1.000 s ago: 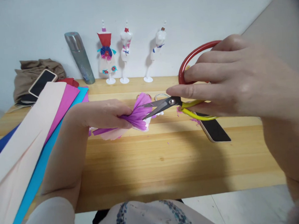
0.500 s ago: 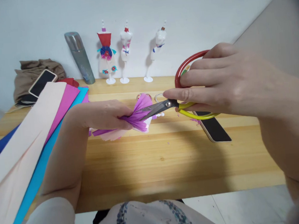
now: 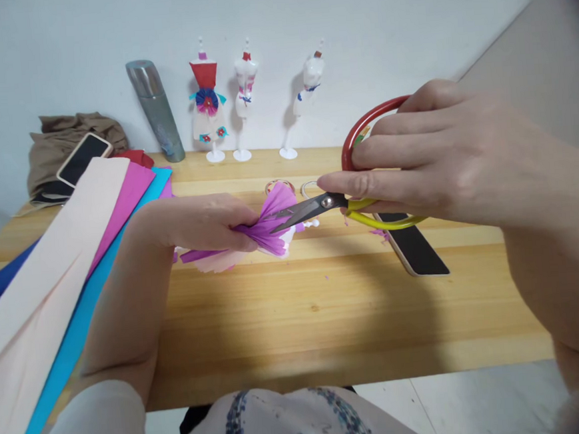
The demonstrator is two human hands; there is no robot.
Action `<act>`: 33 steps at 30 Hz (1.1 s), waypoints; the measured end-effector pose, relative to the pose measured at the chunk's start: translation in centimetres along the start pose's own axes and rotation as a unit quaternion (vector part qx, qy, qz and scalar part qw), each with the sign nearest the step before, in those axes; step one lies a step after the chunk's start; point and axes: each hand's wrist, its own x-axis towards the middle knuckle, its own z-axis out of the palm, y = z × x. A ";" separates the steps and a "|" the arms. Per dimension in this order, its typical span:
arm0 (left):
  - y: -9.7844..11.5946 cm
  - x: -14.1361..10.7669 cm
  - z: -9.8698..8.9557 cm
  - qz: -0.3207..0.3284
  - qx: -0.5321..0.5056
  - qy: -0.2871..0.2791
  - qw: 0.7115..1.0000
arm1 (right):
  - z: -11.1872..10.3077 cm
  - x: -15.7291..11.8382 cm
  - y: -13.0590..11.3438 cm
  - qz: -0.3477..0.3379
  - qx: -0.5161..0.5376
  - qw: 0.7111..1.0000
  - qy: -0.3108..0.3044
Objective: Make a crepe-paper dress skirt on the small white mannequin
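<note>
My left hand (image 3: 210, 222) pinches a gathered piece of purple crepe paper (image 3: 273, 235) above the table. The paper fans out to the right of my fingertips. My right hand (image 3: 415, 160) is closed on scissors (image 3: 309, 209) with one red and one yellow handle loop. Their dark blades point left and lie over the fanned purple paper, slightly apart. Beneath the paper are a white form and pale pink paper (image 3: 215, 261), partly hidden by my left hand.
Long crepe strips (image 3: 58, 275) lie at the left near a brown cloth (image 3: 75, 140) and a phone (image 3: 83, 159). A flask (image 3: 157, 110) and three small mannequins (image 3: 207, 103) stand along the wall. Another phone (image 3: 417, 250) lies under my right hand's side.
Both hands, the purple paper and the scissors keep almost the same pose. The whole view has shifted very slightly.
</note>
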 end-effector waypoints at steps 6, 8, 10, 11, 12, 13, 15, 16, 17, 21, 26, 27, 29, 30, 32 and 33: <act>-0.3 0.3 0.0 -0.001 -0.006 -0.003 1.000 | -0.2 0.0 -0.1 0.057 0.070 0.995 -0.037; -0.4 0.3 0.0 0.000 -0.007 -0.005 1.000 | -0.2 0.1 -0.1 0.082 0.119 0.989 -0.030; -0.4 0.3 0.1 -0.002 -0.006 0.005 1.000 | -0.3 0.5 -0.1 0.118 0.176 0.977 -0.027; -0.4 0.3 0.2 -0.003 -0.008 0.011 1.000 | -0.3 0.7 -0.1 0.139 0.201 0.969 -0.026; -0.4 0.3 0.3 -0.003 -0.012 0.017 1.000 | -0.4 0.9 -0.1 0.163 0.223 0.961 -0.024; -0.3 0.3 0.3 -0.002 -0.015 0.022 1.000 | -0.5 1.2 -0.1 0.190 0.242 0.951 -0.022; -0.4 0.3 0.4 0.000 -0.019 0.020 1.000 | -0.7 1.7 -0.2 0.251 0.292 0.923 -0.017; -0.4 0.3 0.4 -0.001 -0.020 0.007 1.000 | -0.8 1.9 -0.3 0.284 0.322 0.903 -0.014; -0.5 0.3 0.4 -0.006 -0.023 0.007 1.000 | -0.9 2.1 -0.3 0.316 0.355 0.880 -0.011; -0.8 0.4 0.4 -0.018 -0.034 0.030 0.999 | -1.3 2.7 -0.6 0.415 0.446 0.793 -0.010; -1.0 0.4 0.5 -0.023 -0.027 0.032 0.999 | -1.3 3.0 -0.6 0.393 0.359 0.845 -0.059; -1.1 0.4 0.5 -0.028 -0.031 0.029 0.999 | -1.2 2.8 -0.5 0.376 0.342 0.859 -0.061; -1.2 0.5 0.6 -0.031 -0.047 0.031 0.998 | -0.8 2.3 -0.3 0.343 0.325 0.880 -0.054; -1.3 0.5 0.6 -0.026 -0.055 0.038 0.997 | -0.6 1.9 -0.2 0.327 0.316 0.889 -0.046; -1.5 0.6 0.6 0.004 -0.061 0.071 0.996 | 0.0 0.9 0.1 0.290 0.273 0.917 -0.012; -1.5 0.6 0.5 0.025 -0.062 0.089 0.994 | 0.4 0.4 0.3 0.273 0.243 0.931 0.011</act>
